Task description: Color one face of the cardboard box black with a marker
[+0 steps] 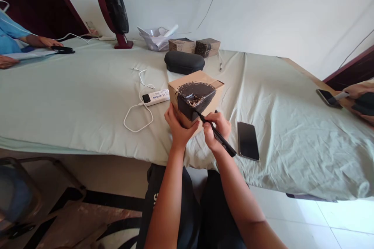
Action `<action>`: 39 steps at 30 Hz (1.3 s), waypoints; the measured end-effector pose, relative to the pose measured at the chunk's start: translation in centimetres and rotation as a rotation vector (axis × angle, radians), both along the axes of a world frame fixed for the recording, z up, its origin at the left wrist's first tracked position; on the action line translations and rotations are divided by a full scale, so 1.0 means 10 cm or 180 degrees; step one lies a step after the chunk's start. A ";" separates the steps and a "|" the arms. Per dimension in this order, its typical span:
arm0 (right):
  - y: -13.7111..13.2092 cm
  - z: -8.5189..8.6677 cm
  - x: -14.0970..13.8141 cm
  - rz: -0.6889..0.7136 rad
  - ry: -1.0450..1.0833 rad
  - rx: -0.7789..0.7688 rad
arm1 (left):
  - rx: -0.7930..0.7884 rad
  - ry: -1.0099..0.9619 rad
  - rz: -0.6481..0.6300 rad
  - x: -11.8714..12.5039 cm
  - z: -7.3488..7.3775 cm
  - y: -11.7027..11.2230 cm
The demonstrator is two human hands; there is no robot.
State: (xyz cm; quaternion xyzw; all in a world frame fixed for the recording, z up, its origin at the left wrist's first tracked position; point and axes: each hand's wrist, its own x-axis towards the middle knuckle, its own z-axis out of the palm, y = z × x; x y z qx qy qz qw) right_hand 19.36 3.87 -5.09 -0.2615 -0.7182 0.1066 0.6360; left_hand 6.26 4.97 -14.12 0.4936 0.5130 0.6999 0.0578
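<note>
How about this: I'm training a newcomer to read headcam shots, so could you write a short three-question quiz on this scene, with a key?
1. What does the right hand hold?
2. True or false, of the left hand: it holds the phone.
3. Multiple choice: which thing lies just beyond the cardboard box, on the side away from the person?
A. the phone
B. the black case
C. the fan

Key:
1. A black marker, its tip at the darkened patch on the box.
2. False; it steadies the cardboard box.
3. B.
</note>
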 end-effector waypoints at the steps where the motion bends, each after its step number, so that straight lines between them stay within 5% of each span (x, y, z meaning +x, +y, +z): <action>1: -0.01 -0.01 -0.02 0.0024 -0.0033 0.0074 | 0.0004 0.0026 0.0056 0.01 0.01 0.00; 6: -0.05 0.07 -0.08 -0.0212 -0.0348 0.0589 | 0.0093 0.0419 0.0362 0.07 0.04 -0.01; 14: -0.23 0.27 0.06 -0.0644 -0.0202 0.0546 | 0.0215 0.1086 0.0648 0.04 0.06 -0.01; 23: -0.19 0.52 0.17 -0.0420 0.0236 -0.0456 | 0.0503 0.1158 0.0197 -0.06 0.02 -0.01; 33: 0.03 0.49 0.50 -0.0426 0.0619 -0.0817 | 0.0422 0.1195 0.0300 -0.10 0.04 0.00; 39: 0.10 0.34 0.49 -0.0379 0.0862 -0.0596 | 0.0431 0.0710 0.0029 -0.10 0.00 0.04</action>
